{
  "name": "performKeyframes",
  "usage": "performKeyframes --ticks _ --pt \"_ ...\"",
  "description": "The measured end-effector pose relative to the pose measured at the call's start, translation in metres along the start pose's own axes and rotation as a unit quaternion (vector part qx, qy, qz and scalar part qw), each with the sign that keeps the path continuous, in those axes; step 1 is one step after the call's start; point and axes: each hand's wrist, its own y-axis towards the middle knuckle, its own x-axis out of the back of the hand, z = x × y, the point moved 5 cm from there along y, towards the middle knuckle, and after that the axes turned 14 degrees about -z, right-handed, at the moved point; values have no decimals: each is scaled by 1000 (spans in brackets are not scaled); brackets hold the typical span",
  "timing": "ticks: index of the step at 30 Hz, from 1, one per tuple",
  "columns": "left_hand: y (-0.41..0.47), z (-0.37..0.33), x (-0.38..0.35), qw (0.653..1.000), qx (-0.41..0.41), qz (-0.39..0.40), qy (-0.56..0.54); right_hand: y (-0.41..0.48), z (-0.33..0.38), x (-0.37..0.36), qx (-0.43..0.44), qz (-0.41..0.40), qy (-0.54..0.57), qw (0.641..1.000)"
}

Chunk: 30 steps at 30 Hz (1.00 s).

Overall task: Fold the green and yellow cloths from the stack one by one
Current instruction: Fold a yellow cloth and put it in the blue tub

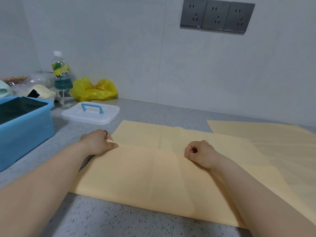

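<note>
- Grey speckled worktop (153, 113) runs along a pale wall with three sockets (217, 16) high on it; a blue tub (25, 130), a white lid (90, 113), a bottle (61, 74) and a crumpled yellow bag (94, 89) sit at the left.
- The yellow cloth (145, 177) lies flat in front of the person, its near half doubled over the far half.
- The left hand (100, 142) pinches the left corner of the top layer's leading edge; the right hand (198, 153), fingers curled tight, pinches the same edge further along.
- A second yellow cloth (273, 139) lies spread at the right, its edge running under the one in hand.
- Risks, as I judge them:
  - The right-hand grip sits short of the right corner, so that free end may sag and land skewed.
  - Dragging the layer forward could shift the second cloth below.
  - Uneven pull between the hands would set a crooked crease.
</note>
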Motion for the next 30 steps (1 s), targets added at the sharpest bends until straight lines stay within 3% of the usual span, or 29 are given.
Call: performKeyframes --ticks 5,8,10,13,16,21,26,30 --pt "-4 2 4 999 23 -41 23 0 0 1 -3 -1 27 1000" --pt "-11 -7 17 992 11 -113 57 -1 0 1 1 -10 35 999" --pt "-25 -29 20 990 -21 -140 -6 -1 0 0 10 -18 35 999" --pt "-60 -88 2 978 -172 -55 -101 -3 3 5 31 -55 30 998" --pt "-96 -133 -28 959 -272 45 -67 -9 -1 2 65 -30 -72 995" --pt "-116 -144 -61 952 -292 88 30 -18 -8 -12 62 33 -139 988" --pt "-119 -140 -68 950 -302 67 52 -2 -10 -1 53 -6 -95 994" --pt "-119 -140 -69 948 -303 73 64 34 -27 27 -26 -60 -126 990"
